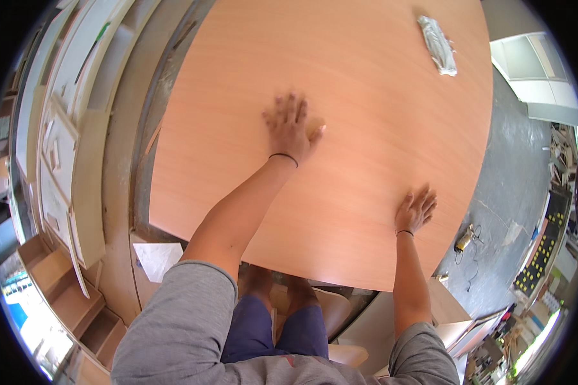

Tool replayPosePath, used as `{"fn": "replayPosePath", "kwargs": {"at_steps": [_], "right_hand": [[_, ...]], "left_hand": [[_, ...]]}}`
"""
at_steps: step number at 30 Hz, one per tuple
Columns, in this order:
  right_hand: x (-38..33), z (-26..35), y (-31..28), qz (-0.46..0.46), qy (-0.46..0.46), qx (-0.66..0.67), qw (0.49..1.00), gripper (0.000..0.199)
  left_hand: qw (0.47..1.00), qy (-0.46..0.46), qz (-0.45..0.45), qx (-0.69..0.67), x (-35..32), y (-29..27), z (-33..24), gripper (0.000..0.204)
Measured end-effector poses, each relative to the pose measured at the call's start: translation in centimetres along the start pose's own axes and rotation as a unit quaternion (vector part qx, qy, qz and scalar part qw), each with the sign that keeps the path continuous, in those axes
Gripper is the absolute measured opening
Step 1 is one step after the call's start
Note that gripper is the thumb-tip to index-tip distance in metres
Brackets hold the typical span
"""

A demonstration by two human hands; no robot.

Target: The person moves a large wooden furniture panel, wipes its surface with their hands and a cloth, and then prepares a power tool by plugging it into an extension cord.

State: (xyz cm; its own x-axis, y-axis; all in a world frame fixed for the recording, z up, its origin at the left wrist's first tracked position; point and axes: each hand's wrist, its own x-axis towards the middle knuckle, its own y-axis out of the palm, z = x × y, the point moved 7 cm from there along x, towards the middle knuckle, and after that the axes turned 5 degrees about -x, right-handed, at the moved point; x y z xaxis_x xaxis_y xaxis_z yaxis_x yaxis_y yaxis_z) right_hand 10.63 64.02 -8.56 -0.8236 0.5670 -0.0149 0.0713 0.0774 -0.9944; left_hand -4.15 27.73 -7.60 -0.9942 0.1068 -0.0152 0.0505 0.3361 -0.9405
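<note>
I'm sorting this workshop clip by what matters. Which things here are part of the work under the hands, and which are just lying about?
In hand:
- large wooden board, with the left hand and right hand pressed flat on it

Lying about:
- crumpled grey cloth at the board's far end
- stacked panels to the left
- yellow tool with cable on the floor

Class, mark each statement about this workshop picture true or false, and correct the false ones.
1. Both hands lie flat on the wooden board. True.
2. The left hand grips a hammer. False: it holds nothing, palm down on the board.
3. A crumpled grey cloth lies at the board's far side. True.
4. The right hand rests on that cloth. False: it lies well apart from it, near the board's right edge.
5. Each wrist wears a thin dark band. True.
</note>
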Motion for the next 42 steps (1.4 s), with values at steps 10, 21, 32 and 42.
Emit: {"fn": "replayPosePath", "kwargs": {"at_steps": [10,21,32,42], "right_hand": [[-0.2,0.1,-0.1,-0.001,-0.015,0.001,1.0,0.065],[22.3,7.9,-0.9,-0.093,-0.065,0.083,0.99,0.064],[34.4,20.0,-7.6,0.02,-0.118,0.164,0.979,0.064],[10.6,-0.4,-6.8,0.027,-0.024,0.401,0.915,0.064]], "left_hand": [[0.999,-0.043,0.021,-0.01,3.9,3.3,-6.4,0.079],[0.993,-0.066,0.065,0.07,3.3,3.3,-7.2,0.083],[0.994,-0.06,0.05,0.076,3.3,2.6,-6.6,0.082],[0.992,-0.05,0.039,0.109,3.9,3.3,-6.2,0.083]]}}
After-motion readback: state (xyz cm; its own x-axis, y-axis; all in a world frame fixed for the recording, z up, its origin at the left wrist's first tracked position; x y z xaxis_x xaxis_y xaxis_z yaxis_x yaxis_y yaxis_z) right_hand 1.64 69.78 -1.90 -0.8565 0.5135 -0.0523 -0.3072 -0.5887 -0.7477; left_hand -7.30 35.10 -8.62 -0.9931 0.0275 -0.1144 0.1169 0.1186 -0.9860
